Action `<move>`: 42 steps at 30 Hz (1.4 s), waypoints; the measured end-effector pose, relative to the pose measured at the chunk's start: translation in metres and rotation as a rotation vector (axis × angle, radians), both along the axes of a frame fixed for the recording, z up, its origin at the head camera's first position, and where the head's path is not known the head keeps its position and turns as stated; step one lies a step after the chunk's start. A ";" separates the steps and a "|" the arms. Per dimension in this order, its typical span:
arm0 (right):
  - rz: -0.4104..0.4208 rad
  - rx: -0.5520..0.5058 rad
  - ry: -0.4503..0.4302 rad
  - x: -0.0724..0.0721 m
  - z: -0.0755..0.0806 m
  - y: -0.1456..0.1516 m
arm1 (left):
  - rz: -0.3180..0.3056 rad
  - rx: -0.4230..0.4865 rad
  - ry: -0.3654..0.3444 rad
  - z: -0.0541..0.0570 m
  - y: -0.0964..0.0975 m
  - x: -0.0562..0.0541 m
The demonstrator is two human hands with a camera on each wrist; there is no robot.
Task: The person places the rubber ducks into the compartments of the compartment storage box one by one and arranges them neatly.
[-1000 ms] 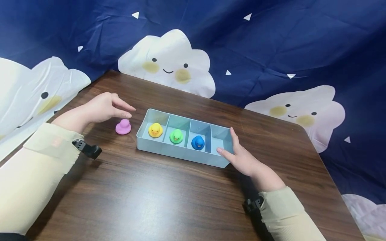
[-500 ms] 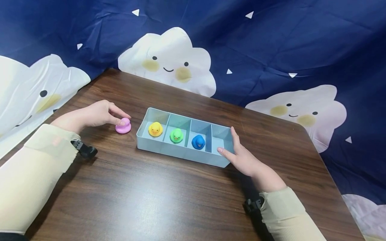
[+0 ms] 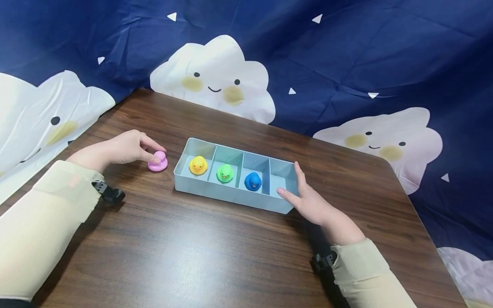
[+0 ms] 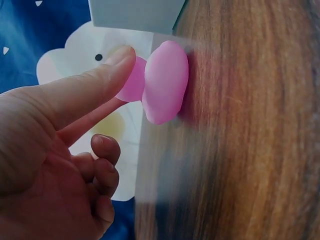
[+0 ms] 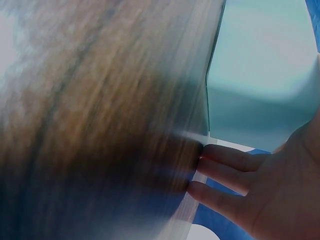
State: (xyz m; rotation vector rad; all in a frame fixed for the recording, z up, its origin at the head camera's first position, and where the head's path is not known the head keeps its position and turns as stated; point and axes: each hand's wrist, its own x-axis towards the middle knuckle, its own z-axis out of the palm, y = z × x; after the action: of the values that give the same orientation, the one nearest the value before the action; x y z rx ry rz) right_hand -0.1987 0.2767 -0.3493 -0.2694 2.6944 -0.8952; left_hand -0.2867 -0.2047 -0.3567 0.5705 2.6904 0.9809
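In the head view my left hand (image 3: 129, 147) pinches a pink rubber duck (image 3: 158, 162) by its head, left of the box. The left wrist view shows the thumb and index finger on the head, the duck's body (image 4: 166, 82) against the tabletop, and the other fingers curled. A light blue divided box (image 3: 231, 195) holds a yellow duck (image 3: 198, 165), a green duck (image 3: 225, 173) and a blue duck (image 3: 253, 182), each in its own compartment. My right hand (image 3: 313, 204) holds the box's right end, thumb over the rim of the rightmost compartment, which has no duck.
A dark brown wooden table (image 3: 154, 256) lies under everything. Behind it hangs a navy cloth (image 3: 292, 51) printed with smiling white clouds. Black straps with small devices (image 3: 109, 192) sit at both wrists.
My left hand has come down from above the pink duck and now pinches its head. The right hand and box stay where they were.
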 end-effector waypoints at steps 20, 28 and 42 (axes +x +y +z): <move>-0.001 -0.011 -0.002 0.000 -0.002 0.002 | 0.072 0.019 0.047 0.025 0.008 0.008; 0.002 -0.004 0.004 -0.001 -0.002 0.002 | 0.108 -0.009 0.135 0.039 0.013 0.015; -0.004 -0.009 0.002 -0.002 -0.003 0.003 | 0.119 0.034 0.240 0.055 0.027 0.024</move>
State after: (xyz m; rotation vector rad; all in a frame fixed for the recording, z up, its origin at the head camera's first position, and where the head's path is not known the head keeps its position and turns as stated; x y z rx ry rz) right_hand -0.2010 0.2798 -0.3524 -0.2669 2.6945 -0.9088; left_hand -0.2626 -0.1781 -0.3012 0.5745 2.9544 1.0505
